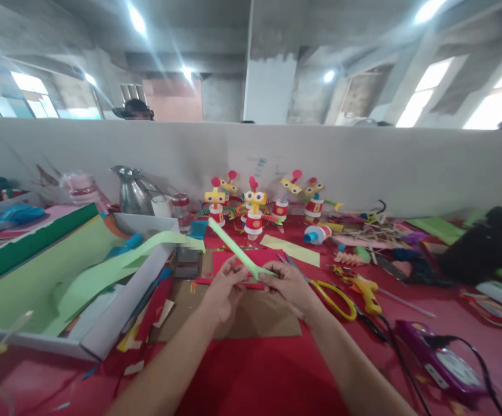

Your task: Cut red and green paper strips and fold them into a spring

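Green paper strip [234, 248]: pale, long and narrow, slanting up toward the tabletop's far left corner, its near end splitting into a fork; held over the brown cardboard [257, 325], around the tabletop's middle.
Left hand [225, 289]: fingers curled nearly closed, lightly pinching the strip beside the fork.
Right hand [289, 284]: thumb and fingers closed on the forked end.
Yellow-handled scissors [335, 299]: just beside the right hand.
Robot figures [254, 211]: standing near the tabletop's far edge.
Open box [125, 309]: along the left edge.
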Tool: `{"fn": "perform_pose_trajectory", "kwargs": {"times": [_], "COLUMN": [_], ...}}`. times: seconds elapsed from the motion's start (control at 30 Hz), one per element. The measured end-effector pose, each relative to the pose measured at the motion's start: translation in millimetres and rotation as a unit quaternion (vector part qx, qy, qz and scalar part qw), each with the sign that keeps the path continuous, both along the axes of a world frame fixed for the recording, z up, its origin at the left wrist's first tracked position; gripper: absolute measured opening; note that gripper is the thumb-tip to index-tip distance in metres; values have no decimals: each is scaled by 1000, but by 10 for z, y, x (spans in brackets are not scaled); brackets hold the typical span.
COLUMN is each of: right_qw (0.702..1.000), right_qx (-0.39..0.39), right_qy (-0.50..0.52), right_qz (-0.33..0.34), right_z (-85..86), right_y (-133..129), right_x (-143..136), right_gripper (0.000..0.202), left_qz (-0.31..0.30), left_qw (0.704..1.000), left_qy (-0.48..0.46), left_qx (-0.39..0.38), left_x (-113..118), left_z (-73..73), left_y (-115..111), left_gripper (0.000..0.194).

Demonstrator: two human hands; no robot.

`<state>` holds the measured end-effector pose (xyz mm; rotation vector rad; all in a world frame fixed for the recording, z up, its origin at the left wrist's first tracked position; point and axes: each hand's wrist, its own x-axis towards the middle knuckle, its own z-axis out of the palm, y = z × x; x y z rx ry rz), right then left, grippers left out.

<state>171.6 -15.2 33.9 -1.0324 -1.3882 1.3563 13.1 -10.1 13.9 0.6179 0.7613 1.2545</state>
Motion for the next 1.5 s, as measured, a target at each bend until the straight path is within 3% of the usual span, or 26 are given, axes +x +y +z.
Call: {"fn": "perform_pose_trajectory", "kwargs": {"times": [0.1,0.2,0.37,0.6,0.77,0.97,1.23,1.4,1.5], "right_qw": [997,994,987,962,951,962,971,938,938], "right_qx": [-52,-84,-114,-152,-160,-137,-122,-177,-173], "right_qy": [52,60,92,212,243,203,162,278,292], "right_qz": [-2,-24,-68,-85,-108,-120,-125,-106,-73], "right_z": [-123,-221,-261,-298,-308,-314,-304,-312,-284], "right_y": [42,46,42,-3,4,3,2,44,37], "right_x": [60,106,88,-32,-43,-13,-8,45,66], "right_gripper": [28,28,29,26,18,12,12,10,13], "left_qz": [1,17,46,79,57,58,44,-4,9], "left_qw": [998,999,996,996,997,995,996,999,998], "left_qy": [-58,-29,48,40,-6,-49,-34,-10,-29], "left_qx": [-8,15,57,1,-43,-69,-71,-39,-54], "left_x": [-12,-33,-32,-13,-51,-52,-41,-60,-77], "left_z": [-96,-151,-120,-90,-39,-34,7,39,53], "left_y": [87,71,25,-16,4,16,2,-21,-13], "left_gripper": [33,22,18,20,21,2,9,10,12]}}
